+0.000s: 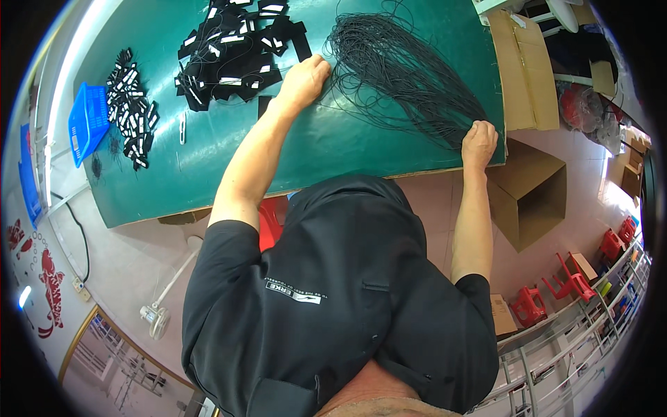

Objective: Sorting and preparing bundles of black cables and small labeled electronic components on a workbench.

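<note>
A long bundle of thin black cords (417,76) lies across the right part of the green table, its loops spread loose at the left end and drawn together at the right. My right hand (479,144) is closed on the gathered end of the cords, close to the table's near right corner. Beside the loose end, my left hand (306,82) is closed with its fingers curled; what it holds, if anything, is hidden. Just left of that hand lies a pile of flat black pieces with white labels (233,52), with some thin strands over them.
Smaller black-and-white pieces (132,104) are heaped at the left, next to a blue basket (89,125). A small white tool (183,128) lies between the piles on the green table (347,149). Cardboard boxes (531,187) stand off the right edge, with red stools (529,306) farther behind.
</note>
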